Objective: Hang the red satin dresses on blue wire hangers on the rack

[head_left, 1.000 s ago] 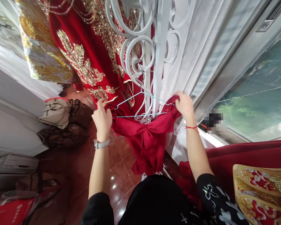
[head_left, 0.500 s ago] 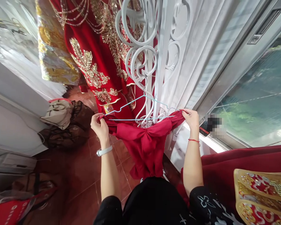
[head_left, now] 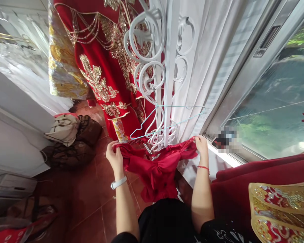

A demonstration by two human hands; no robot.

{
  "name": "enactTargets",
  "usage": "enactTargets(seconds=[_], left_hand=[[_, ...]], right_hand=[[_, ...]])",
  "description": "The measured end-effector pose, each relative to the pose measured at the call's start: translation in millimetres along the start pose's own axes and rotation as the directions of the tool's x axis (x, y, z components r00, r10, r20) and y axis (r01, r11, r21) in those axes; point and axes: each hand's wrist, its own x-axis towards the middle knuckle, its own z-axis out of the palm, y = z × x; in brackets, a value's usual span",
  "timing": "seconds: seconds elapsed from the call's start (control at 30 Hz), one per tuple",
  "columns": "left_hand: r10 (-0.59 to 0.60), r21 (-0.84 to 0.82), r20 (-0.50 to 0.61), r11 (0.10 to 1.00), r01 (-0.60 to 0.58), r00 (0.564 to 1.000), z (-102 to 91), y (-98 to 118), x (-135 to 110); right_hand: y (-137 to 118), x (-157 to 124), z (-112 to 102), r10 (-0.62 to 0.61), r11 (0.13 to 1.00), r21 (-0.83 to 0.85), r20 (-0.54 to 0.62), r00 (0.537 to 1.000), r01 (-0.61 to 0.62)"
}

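Observation:
A dark red dress (head_left: 158, 172) with a gathered front is stretched between my two hands in front of my body. My left hand (head_left: 115, 158) is closed on its left shoulder or sleeve. At the other end, my right hand (head_left: 200, 145) pinches the opposite shoulder. Just beyond the dress, a thin light-blue wire hanger (head_left: 164, 130) hangs tilted by its hook on the white scrollwork metal rack (head_left: 152, 76). The hanger's bar and both ends are bare of cloth.
Red garments with gold embroidery (head_left: 98, 79) hang behind the rack at left. Bags (head_left: 71, 152) sit on the red tiled floor (head_left: 88, 199). A white curtain (head_left: 205, 57) and a sliding window (head_left: 268, 101) stand at right. Gold-trimmed red pieces (head_left: 281, 202) lie at lower right.
The dress has come off the hanger and moved down toward my body, with both hands still gripping its shoulders. The hanger now hangs free and skewed on the rack.

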Motion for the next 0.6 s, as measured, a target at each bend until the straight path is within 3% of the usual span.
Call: enactTargets(seconds=[0.2, 0.27, 0.43, 0.6], left_hand=[[-0.043, 0.061, 0.103, 0.997, 0.036, 0.994, -4.7, -16, -12], [-0.035, 0.113, 0.121, 0.993, 0.022, 0.992, -7.4, -16, -11], [0.009, 0.231, 0.193, 0.971, -0.055, 0.981, -10.4, -9, -12], [-0.007, 0.438, 0.199, 0.895, -0.082, 0.98, -5.0, -8, -12]], right_hand=[[21, -11, 5, 0.078, 0.997, 0.004, -0.118, 0.99, -0.078], [27, -10, 3, 0.111, 0.991, 0.086, -0.117, 0.987, -0.101], [29, -14, 3, 0.142, 0.934, 0.333, -0.005, 0.99, -0.132], [7, -35, -7, -0.057, 0.768, 0.638, 0.152, 0.987, -0.054]])
